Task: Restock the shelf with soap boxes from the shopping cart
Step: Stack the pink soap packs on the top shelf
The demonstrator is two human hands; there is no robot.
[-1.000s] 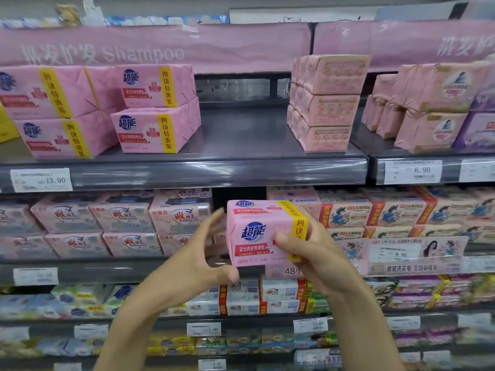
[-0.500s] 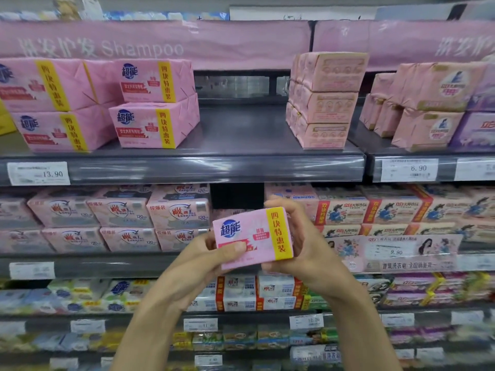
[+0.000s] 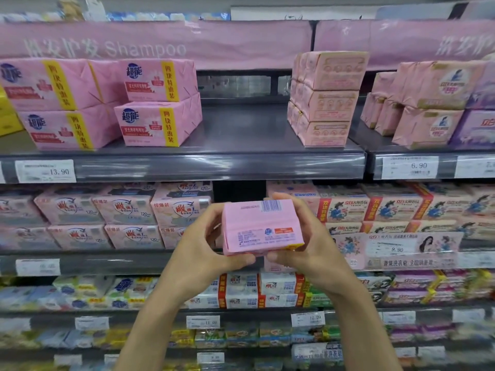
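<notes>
One pink soap box (image 3: 262, 226) is gripped by left hand (image 3: 203, 253) and right hand (image 3: 313, 253), fingers curled round it; four matching boxes (image 3: 158, 103) are counted on the top shelf (image 3: 241, 135).

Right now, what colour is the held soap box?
The rectangular paper-wrapped soap box is pink; head view shows it.

We log a left hand (image 3: 203, 247) and a right hand (image 3: 308, 247), both bare; left forearm (image 3: 155, 322) and right forearm (image 3: 367, 325) bare too, slim, uncovered down to the frame's lower edge
</notes>
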